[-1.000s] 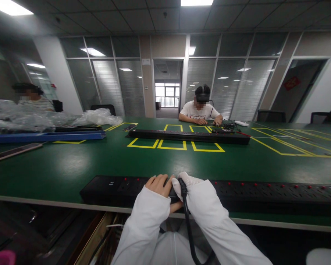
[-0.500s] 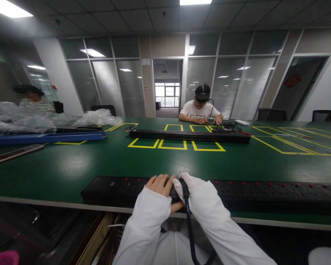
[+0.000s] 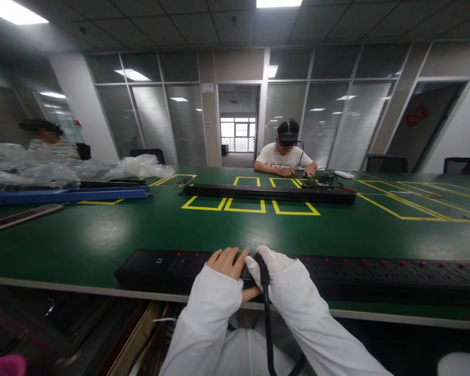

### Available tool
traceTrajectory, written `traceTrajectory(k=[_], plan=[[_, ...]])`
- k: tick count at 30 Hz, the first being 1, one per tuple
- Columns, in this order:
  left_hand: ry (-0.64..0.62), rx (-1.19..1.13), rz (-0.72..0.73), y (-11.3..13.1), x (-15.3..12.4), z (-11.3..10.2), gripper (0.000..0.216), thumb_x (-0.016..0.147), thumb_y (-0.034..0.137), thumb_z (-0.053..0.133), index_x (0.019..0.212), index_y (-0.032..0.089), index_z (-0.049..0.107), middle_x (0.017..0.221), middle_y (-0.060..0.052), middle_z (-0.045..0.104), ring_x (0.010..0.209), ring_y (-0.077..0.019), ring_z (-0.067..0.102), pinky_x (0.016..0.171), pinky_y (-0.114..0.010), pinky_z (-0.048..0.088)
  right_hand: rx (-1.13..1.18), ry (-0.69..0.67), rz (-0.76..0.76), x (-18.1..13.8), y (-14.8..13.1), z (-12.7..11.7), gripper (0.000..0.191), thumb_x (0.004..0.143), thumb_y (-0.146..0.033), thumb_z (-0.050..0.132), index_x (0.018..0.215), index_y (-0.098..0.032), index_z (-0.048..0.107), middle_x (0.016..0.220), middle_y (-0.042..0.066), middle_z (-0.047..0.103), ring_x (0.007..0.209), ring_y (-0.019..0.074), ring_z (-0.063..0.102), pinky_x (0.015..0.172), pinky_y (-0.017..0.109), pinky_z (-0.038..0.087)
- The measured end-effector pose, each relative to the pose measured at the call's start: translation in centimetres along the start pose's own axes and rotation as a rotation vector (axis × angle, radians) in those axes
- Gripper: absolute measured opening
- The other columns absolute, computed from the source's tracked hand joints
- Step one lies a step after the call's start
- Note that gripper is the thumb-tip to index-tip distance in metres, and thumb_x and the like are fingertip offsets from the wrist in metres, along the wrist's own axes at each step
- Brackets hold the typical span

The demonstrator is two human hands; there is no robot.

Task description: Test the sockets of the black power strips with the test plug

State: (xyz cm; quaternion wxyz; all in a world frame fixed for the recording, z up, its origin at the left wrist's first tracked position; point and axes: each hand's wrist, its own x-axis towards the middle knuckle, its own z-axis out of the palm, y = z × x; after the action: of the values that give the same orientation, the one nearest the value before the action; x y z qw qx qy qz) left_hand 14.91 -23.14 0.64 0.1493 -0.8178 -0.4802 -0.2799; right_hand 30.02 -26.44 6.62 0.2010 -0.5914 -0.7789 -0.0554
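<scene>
A long black power strip [image 3: 376,279] with a row of red lights or buttons lies along the near edge of the table. My bare left hand [image 3: 227,263] is closed around it, fingers over the top and thumb on the near side. Just to the right, my right hand [image 3: 272,261] wears a white dotted glove and grips the end of a thick black power cord [image 3: 268,324] against the strip's top. The cord's plug face is hidden under the hand. From there the cord hangs down over my lap.
Across the green table [image 3: 141,230] lies a second black power strip [image 3: 270,193] over yellow tape outlines. At left are a phone [image 3: 23,218], a blue channel [image 3: 70,195] and clear plastic bags [image 3: 137,167]. A co-worker [image 3: 285,151] sits opposite, near tangled cables [image 3: 325,177].
The hanging cord has shifted slightly. Both hands keep their place on the strip.
</scene>
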Motion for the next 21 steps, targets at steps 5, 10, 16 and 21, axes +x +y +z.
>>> traceTrajectory(k=[5,10,16,21], plan=[[0.019,-0.001,-0.009,0.2,0.1,-0.4,0.070,0.066,0.065,0.056,0.119,0.019,0.053,0.110,-0.012,0.061,0.102,-0.0294,0.055,0.090,-0.045,0.039,0.030,-0.024,-0.025,0.8,0.9,-0.5,0.043,0.090,-0.051,0.033,0.103,-0.019,0.058,0.071,0.000,0.063,0.059,0.0072,0.055,0.058,0.020,0.038],[0.020,-0.009,-0.012,0.3,0.0,-0.3,0.071,0.066,0.067,0.054,0.119,0.018,0.054,0.110,-0.012,0.061,0.102,-0.0298,0.055,0.090,-0.045,0.038,0.039,-0.015,-0.044,1.3,1.6,-1.4,0.036,0.091,-0.048,0.030,0.094,-0.027,0.059,0.074,-0.002,0.067,0.061,0.0081,0.058,0.052,0.021,0.027],[0.005,-0.021,-0.004,0.2,0.0,-0.3,0.071,0.064,0.062,0.059,0.121,0.019,0.052,0.112,-0.012,0.060,0.103,-0.0294,0.054,0.090,-0.045,0.038,0.023,0.011,-0.045,0.4,0.9,-0.6,0.039,0.090,-0.048,0.030,0.092,-0.022,0.058,0.079,0.003,0.067,0.067,0.0114,0.060,0.055,0.022,0.027],[0.007,-0.006,-0.015,0.3,0.1,-0.6,0.072,0.065,0.065,0.057,0.120,0.019,0.053,0.112,-0.012,0.061,0.102,-0.0293,0.055,0.089,-0.045,0.039,0.090,0.010,-0.021,0.8,1.3,-0.6,0.036,0.090,-0.048,0.031,0.092,-0.025,0.058,0.071,-0.001,0.065,0.060,0.0085,0.057,0.052,0.021,0.027]])
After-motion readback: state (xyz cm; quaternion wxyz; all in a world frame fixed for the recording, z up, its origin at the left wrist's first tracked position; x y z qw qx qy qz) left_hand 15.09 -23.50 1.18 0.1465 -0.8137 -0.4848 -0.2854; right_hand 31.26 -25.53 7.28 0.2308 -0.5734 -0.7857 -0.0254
